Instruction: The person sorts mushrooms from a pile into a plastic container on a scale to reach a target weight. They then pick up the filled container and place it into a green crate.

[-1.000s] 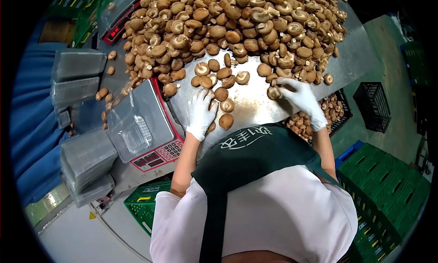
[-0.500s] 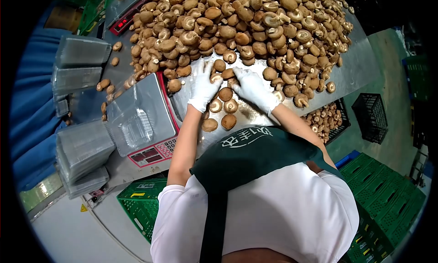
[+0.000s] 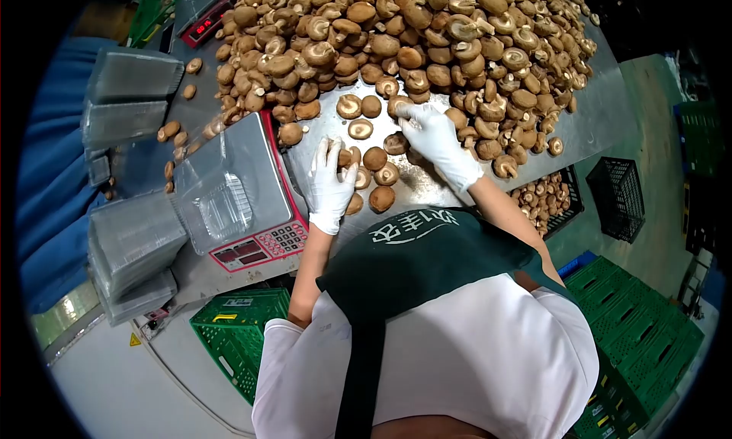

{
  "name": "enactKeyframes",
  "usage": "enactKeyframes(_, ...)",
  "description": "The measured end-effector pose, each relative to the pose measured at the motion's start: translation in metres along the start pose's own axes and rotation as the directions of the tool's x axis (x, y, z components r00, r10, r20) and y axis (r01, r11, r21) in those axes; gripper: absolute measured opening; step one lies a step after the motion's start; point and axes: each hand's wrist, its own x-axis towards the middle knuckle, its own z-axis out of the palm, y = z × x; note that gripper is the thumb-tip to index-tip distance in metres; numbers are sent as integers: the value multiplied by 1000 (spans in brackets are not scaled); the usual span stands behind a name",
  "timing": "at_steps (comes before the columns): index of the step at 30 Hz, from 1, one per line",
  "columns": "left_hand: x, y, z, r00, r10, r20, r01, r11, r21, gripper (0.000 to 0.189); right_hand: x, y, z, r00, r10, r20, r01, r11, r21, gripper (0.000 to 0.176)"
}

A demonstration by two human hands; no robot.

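Note:
White gloves cover both hands over the metal table [image 3: 295, 158]. My left hand [image 3: 330, 186] is at the left of a small group of mushrooms [image 3: 374, 158], its fingers bent over one brown mushroom [image 3: 345, 158]. My right hand [image 3: 437, 142] reaches toward the big mushroom pile [image 3: 427, 27], thumb and fingertips closed on a mushroom [image 3: 398, 105] at the pile's near edge. A darker mushroom [image 3: 396, 143] lies just below the right fingers. Between the hands, several loose mushrooms show caps or pale undersides.
A red-edged scale [image 3: 252, 187] bearing a clear tray [image 3: 226, 206] stands left of my left hand. Stacked clear trays [image 3: 137, 241] are farther left. A black crate [image 3: 576, 203] of mushrooms sits at the right table edge, an empty black basket [image 3: 618, 197] beyond; green crates [image 3: 637, 317] stand lower right.
My left hand has moved down and left onto a mushroom beside the group. My right hand has shifted up and right to the pile's edge. Mushrooms formerly between the hands now lie more spread out.

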Motion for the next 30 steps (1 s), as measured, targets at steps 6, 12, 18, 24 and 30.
enactKeyframes(6,5,3,2,983,-164,-79,147,971,-190,52,69,3,48,959,3,283,143,858,-494,60)
enactKeyframes(12,17,1,4,991,-107,-79,89,975,-202,47,67,-4,57,954,-76,289,247,745,-620,39)
enactKeyframes(18,55,3,5,997,-53,-47,40,969,-242,40,62,10,65,983,-126,132,179,804,-567,30)
enactKeyframes(24,123,4,26,992,121,-19,-123,988,-97,37,26,-13,5,998,-8,59,6,1000,19,45)
enactKeyframes(30,169,15,75,960,125,252,-233,856,461,39,-24,24,-44,886,292,360,-411,138,901,51)
